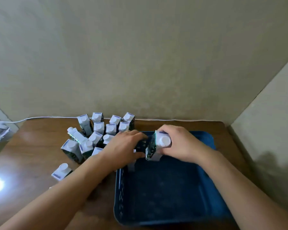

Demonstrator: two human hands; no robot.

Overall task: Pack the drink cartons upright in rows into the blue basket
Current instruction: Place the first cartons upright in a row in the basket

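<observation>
Head view: your right hand (181, 145) is wrapped around a small dark-green drink carton with a white screw cap (158, 144), fingers curled over its top and far side, thumb low on the near side. That carton is tilted, cap facing you, and sits over the far-left part of the dark blue slotted plastic basket (123, 188). I can't tell whether its base touches the basket floor.

Your left hand (123, 148) reaches across the basket's far-left corner. Its fingers are curled down around a second dark carton (140, 145), mostly hidden under the hand. How tight that grip is I can't tell; blur covers the fingertips. The two held cartons sit just beside each other.

The rest of the basket floor that shows is bare. The basket sits on the brown wooden table (32, 155), right of centre.

Left of the basket, a loose cluster of matching cartons (98, 130) stands on the table near the wall. Most are upright; one at the cluster's left edge (76, 135) leans. One carton (61, 170) lies apart, nearer you, beside your left forearm.

A thin white cable (40, 118) runs along the table's far edge against the beige wall (140, 55).
</observation>
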